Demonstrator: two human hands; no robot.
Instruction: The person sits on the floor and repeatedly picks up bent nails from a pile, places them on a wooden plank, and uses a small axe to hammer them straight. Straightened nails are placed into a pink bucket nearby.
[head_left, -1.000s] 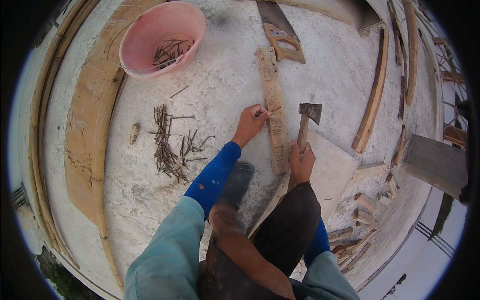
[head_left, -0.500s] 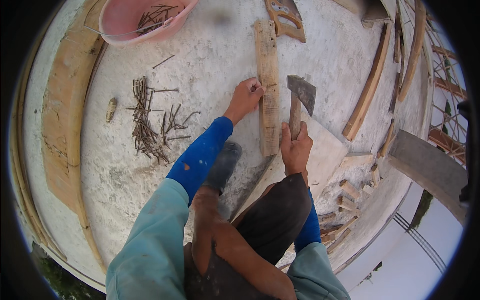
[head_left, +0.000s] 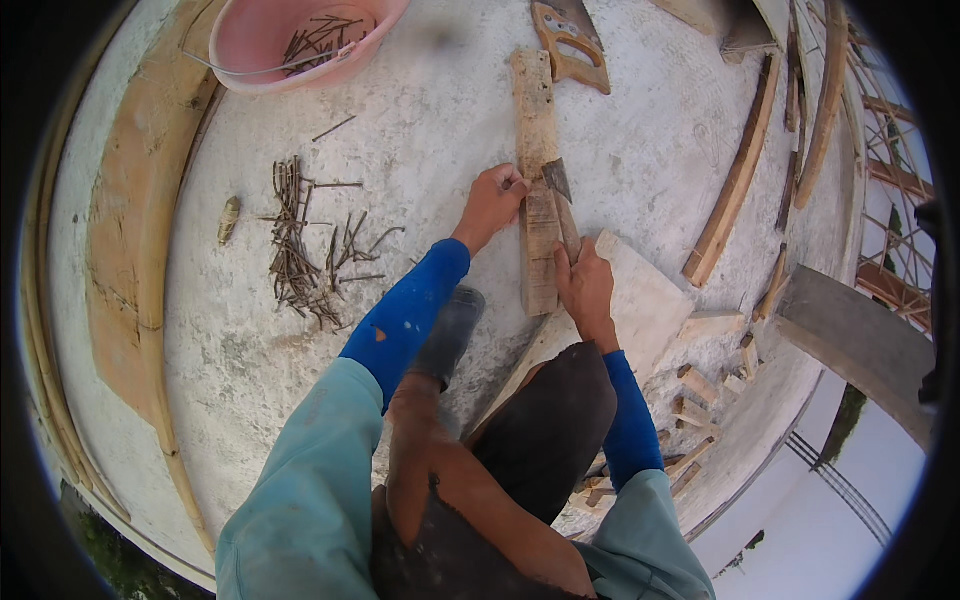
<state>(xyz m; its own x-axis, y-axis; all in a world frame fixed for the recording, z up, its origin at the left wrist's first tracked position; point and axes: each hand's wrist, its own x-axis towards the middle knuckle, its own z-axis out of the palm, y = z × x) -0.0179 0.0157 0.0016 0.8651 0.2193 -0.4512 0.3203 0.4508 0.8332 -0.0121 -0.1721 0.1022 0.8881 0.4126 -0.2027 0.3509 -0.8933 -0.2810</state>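
A wooden block (head_left: 537, 235) lies lengthwise on the concrete in front of me. My left hand (head_left: 492, 205) is closed at its left edge, fingertips pinching a rusty nail (head_left: 508, 184) that is mostly hidden. Gripped by its wooden handle, a hatchet (head_left: 566, 215) is in my right hand (head_left: 587, 287). Its dark head is over the block, just right of my left fingertips; whether it touches the nail I cannot tell. To the left lies a pile of rusty nails (head_left: 293, 245), some bent.
A pink bucket (head_left: 222, 50) with nails inside stands at the far left. Past the block lies a handsaw (head_left: 580, 62). A pale board (head_left: 640, 290) and several wood offcuts (head_left: 695, 380) are at the right, near a long timber strip (head_left: 735, 180). My shoe (head_left: 450, 335) is close to the block.
My right hand has swung the hatchet leftward and down, bringing its head from beside the block onto it. My left hand stays at the block's edge.
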